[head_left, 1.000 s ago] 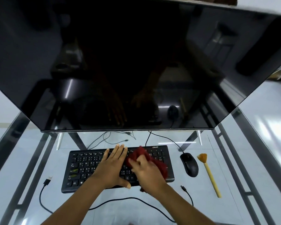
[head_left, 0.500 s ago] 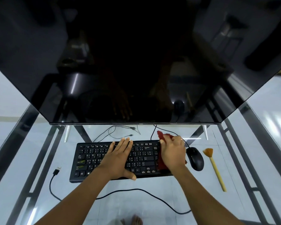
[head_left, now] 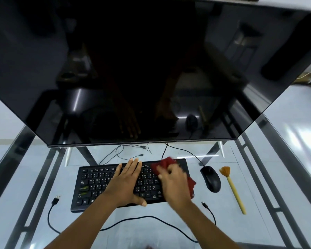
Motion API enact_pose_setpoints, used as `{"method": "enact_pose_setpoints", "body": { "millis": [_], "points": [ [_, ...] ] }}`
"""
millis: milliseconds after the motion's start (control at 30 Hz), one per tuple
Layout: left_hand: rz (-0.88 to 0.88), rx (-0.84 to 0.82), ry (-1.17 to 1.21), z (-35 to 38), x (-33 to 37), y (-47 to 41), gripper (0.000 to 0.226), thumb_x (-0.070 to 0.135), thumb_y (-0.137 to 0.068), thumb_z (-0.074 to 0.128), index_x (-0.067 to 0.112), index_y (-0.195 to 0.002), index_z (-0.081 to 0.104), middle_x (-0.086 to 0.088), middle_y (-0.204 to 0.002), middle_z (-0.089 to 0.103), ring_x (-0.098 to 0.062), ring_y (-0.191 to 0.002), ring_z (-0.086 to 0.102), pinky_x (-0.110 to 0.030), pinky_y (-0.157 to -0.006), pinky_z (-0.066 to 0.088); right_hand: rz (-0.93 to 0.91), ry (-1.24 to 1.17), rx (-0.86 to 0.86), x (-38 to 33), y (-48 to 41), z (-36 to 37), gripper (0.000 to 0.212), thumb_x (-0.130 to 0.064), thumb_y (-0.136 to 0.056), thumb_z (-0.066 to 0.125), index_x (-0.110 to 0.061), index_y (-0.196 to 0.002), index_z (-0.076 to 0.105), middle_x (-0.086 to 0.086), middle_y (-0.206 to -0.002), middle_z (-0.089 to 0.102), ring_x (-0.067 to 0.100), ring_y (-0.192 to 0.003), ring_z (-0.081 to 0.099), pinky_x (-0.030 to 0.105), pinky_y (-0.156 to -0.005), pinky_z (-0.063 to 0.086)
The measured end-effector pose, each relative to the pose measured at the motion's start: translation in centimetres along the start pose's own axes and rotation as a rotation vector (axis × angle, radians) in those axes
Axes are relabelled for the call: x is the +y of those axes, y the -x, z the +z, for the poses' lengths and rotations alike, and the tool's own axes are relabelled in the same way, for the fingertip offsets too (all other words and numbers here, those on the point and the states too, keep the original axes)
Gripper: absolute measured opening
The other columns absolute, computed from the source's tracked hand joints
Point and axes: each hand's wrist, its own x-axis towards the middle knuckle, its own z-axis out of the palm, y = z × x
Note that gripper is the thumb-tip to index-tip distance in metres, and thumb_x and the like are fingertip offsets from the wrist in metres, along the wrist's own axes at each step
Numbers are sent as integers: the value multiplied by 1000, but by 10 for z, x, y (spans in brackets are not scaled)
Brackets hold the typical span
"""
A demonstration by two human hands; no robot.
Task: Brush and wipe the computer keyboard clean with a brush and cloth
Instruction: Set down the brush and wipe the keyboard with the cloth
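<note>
1. Your left hand (head_left: 127, 184) lay flat and open, pinning the black keyboard (head_left: 97, 184) mid-bench; your right hand (head_left: 176, 186) gripped the crumpled red cloth (head_left: 162, 164) on its right end.
2. Wiping looked underway, left keys probably still to do.
3. The straw-bristled brush (head_left: 232, 187) sat idle on the glass bench (head_left: 276, 186) past the glossy mouse (head_left: 210, 178).

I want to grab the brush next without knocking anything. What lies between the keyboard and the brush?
In the head view, the black mouse sits between the keyboard and the brush, on the glass.

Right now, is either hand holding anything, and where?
The right hand presses the red cloth against the keyboard, covering its middle. The left hand lies flat, holding nothing.
</note>
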Motion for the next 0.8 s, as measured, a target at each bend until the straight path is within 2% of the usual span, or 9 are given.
{"method": "enact_pose_setpoints", "body": {
  "millis": [100, 167, 267, 333, 467, 533, 633, 733, 800],
  "points": [
    [2, -6, -5, -1, 1, 1, 137, 82, -61, 61, 16, -150, -19, -1, -157, -27, -16, -142, -28, -42, -116, -16, -203, 44, -48, 6, 5, -4, 24, -48, -96, 49, -32, -103, 65, -6, -100, 65, 18, -94, 60, 42, -77, 51],
    [-2, -4, -5, -1, 1, 1, 136, 82, -61, 61, 16, -150, -19, -1, -157, -26, -16, -142, -28, -41, -116, -16, 27, 109, 30, 31, -3, -13, 24, -52, -90, 59, -29, -94, 66, -7, -88, 66, 18, -85, 64, 40, -71, 53],
    [-1, -16, -6, -1, 1, 1, 136, 81, -62, 62, 17, -150, -19, -1, -157, -27, -16, -142, -28, -42, -116, -15, 437, -14, 186, 46, -12, -14, 28, -27, -98, 55, -22, -124, 64, 7, -101, 56, 31, -84, 61, 42, -82, 54],
    [-8, -11, 2, 0, 2, 0, 137, 80, -61, 63, 17, -150, -19, -1, -157, -27, -16, -142, -28, -42, -116, -15, 324, -17, 134, 24, -1, -7, 27, -30, -98, 55, -26, -123, 64, -2, -99, 53, 25, -84, 57, 37, -81, 52],
    [-8, -9, -10, 0, 1, 0, 137, 82, -60, 62, 17, -151, -19, -1, -157, -27, -16, -143, -28, -43, -117, -13, -192, -10, -179, -13, 34, -1, 25, -40, -92, 58, -44, -117, 57, -4, -101, 54, 21, -93, 59, 31, -73, 44],
    [-8, -9, -3, -1, 1, 1, 137, 82, -60, 62, 17, -151, -19, 0, -157, -27, -16, -143, -28, -43, -118, -13, -76, -22, -152, 5, 34, -4, 15, -48, -87, 65, -54, -98, 56, -1, -90, 60, 27, -79, 63, 35, -67, 51],
    [-4, -14, 4, -1, 1, 1, 137, 81, -61, 63, 17, -150, -20, 0, -156, -30, -16, -142, -29, -43, -118, -13, 199, -82, 2, 25, 41, -21, 33, -66, -81, 63, -34, -84, 56, 11, -77, 65, 36, -59, 60, 45, -52, 57],
    [0, -6, -8, 0, 1, 0, 137, 82, -61, 61, 16, -150, -19, 1, -153, -32, -17, -143, -28, -43, -118, -12, 130, -142, -4, 4, 59, -7, 29, -58, -87, 61, -31, -94, 59, 0, -84, 61, 21, -73, 60, 40, -68, 55],
    [3, -3, -12, 0, 0, 0, 137, 81, -61, 62, 16, -150, -19, 2, -152, -32, -17, -143, -27, -43, -118, -13, 108, -273, -98, -12, 70, -8, 15, -54, -91, 57, -45, -103, 58, -8, -93, 56, 17, -82, 59, 34, -72, 53]
  ]
}}
